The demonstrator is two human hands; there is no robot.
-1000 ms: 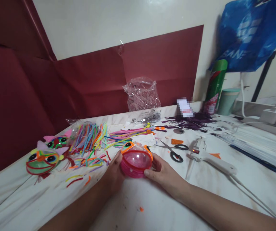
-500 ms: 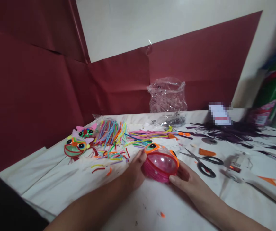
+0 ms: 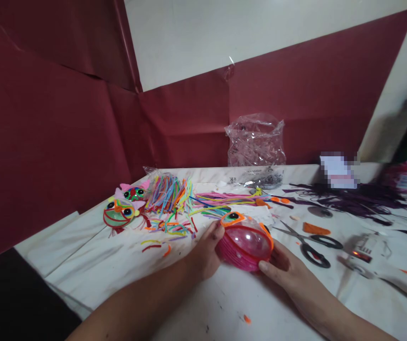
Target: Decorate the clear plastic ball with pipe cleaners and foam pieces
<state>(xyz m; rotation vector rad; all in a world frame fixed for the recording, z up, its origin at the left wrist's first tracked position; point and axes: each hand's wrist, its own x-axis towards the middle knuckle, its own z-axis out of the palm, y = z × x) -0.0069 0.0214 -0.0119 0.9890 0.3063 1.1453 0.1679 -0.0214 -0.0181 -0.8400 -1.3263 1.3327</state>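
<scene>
Two hands on one dome (image 3: pixel 245 246): a clear pink plastic half-shell with a ribbed pink rim, orange trim over the top and an orange-ringed teal eye at upper left. It's at front centre of the counter (image 3: pixel 118 270); can't tell if it's resting or just off the surface. Left hand (image 3: pixel 203 253) takes its left side, right hand (image 3: pixel 288 272) its right. Fingers of both are clamped on it.

Only the hands cover it: both flanks hidden, top and front show.

- **Left:** coloured strips (image 3: pixel 169 196) fanned out, cut bits scattered toward the dome.
- **Farther left:** two finished faces (image 3: pixel 120 213), touching each other.
- **Right, near:** black-handled scissors (image 3: pixel 310 244), blade tips toward the dome.
- **Beyond them:** white glue gun (image 3: pixel 363 251), blurred.
- **Back right:** purple strands (image 3: pixel 352 199).
- **Back wall:** crumpled clear bag (image 3: pixel 256 139).
- **Between the forearms:** orange scrap (image 3: pixel 247 318).
</scene>
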